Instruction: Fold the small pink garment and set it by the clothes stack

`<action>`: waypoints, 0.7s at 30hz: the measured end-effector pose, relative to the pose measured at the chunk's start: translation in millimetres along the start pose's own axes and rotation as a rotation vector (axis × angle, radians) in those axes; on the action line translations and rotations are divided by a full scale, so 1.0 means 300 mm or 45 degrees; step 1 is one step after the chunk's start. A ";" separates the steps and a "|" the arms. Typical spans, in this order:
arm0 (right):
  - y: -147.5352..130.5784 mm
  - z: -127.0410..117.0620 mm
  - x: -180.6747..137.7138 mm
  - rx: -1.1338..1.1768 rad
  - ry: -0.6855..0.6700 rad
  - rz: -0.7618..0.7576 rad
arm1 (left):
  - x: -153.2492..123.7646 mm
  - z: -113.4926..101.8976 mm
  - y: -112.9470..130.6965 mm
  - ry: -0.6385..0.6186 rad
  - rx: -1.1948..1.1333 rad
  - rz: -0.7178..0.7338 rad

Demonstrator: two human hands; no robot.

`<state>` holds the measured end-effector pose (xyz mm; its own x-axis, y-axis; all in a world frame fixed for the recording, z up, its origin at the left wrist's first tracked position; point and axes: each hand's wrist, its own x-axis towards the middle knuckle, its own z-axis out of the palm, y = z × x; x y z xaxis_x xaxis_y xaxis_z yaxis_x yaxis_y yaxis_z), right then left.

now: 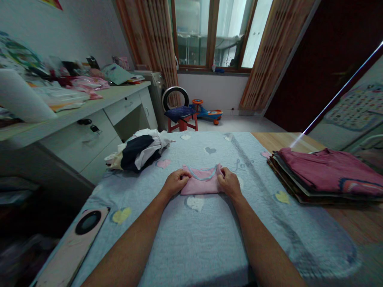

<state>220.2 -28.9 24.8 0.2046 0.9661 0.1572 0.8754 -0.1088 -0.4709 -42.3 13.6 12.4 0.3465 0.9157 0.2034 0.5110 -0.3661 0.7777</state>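
A small pink garment (201,182) with a light blue neckline lies folded on the pale blue blanket (191,239) in front of me. My left hand (175,182) grips its left edge with curled fingers. On the opposite edge, my right hand (229,181) is closed the same way. Both forearms reach forward over the blanket.
A heap of unfolded dark and white clothes (140,153) lies at the blanket's far left. A stack of folded clothes (323,175), maroon on top, sits at the right on bare wood. A phone (74,243) lies near left. A cluttered white desk (89,115) stands left; a red stool (182,117) beyond.
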 end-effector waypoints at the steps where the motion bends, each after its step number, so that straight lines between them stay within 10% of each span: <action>1: 0.002 0.002 0.001 0.010 0.007 -0.004 | 0.000 0.005 -0.005 0.018 -0.002 0.013; 21: 0.004 0.005 -0.002 0.077 0.061 0.044 | -0.001 0.007 -0.014 -0.004 -0.045 -0.038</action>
<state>220.5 -29.3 22.9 0.2563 0.9496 0.1806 0.8399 -0.1263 -0.5278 -43.0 14.4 7.9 0.3343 0.9255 0.1782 0.4931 -0.3329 0.8038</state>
